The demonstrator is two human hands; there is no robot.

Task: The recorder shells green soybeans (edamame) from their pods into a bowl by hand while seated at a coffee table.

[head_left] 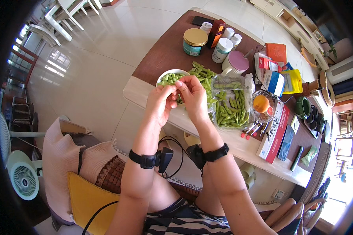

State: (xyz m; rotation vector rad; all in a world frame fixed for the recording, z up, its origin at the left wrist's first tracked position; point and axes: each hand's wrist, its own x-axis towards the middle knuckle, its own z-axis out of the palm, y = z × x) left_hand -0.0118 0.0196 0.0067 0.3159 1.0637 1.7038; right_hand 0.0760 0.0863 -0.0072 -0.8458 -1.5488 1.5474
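Observation:
My left hand [160, 102] and my right hand [194, 95] meet above the near side of a white bowl [158, 78], thumbs and fingertips pinched together. A small green edamame pod seems to be pinched between them; the fingers hide most of it. Shelled green soybeans [171, 77] fill the visible part of the bowl. Right behind my right hand lies a heap of edamame pods [203, 72]. Just right of that hand, more pods [234, 110] lie in a clear plastic container [248, 97]. Each of my wrists wears a black strap with a small device.
On the table [156, 55] stand a gold-lidded jar [195, 39], several white bottles, and a mug [235, 64] with a pink lid. A glass bowl with an orange fruit [261, 104], a long box [273, 132] and a phone [286, 143] lie right. Another person's legs [285, 211] show lower right.

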